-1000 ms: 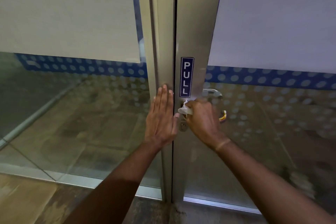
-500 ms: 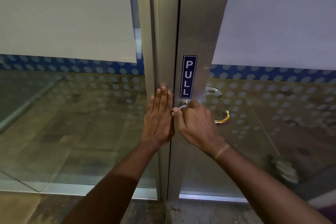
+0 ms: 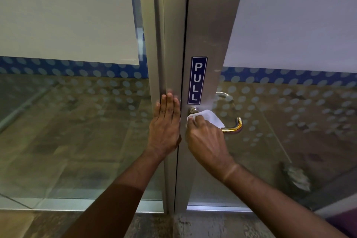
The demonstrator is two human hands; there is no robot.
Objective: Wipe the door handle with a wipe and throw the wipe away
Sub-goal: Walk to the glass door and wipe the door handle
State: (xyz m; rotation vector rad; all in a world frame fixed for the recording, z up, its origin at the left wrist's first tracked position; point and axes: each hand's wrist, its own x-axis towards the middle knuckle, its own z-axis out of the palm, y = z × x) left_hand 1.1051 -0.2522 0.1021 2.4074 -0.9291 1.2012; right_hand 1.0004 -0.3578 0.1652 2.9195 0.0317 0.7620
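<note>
A brass lever door handle (image 3: 234,126) sticks out to the right from the metal stile of a glass door (image 3: 208,25), just below a blue PULL sign (image 3: 197,80). My right hand (image 3: 204,137) grips a white wipe (image 3: 209,117) and presses it over the inner part of the handle, near its round base (image 3: 193,110). Only the handle's curved outer end shows past the wipe. My left hand (image 3: 166,125) lies flat with fingers together against the fixed metal frame (image 3: 158,44) to the left of the door gap.
Glass panels with frosted upper sections and a blue dotted band stand on both sides. A second handle (image 3: 225,96) shows through the glass on the far side. Wood-look floor runs along the bottom edge.
My right hand has slid down and right along the handle, and the wipe now shows spread over the lever. The left hand stays flat on the frame.
</note>
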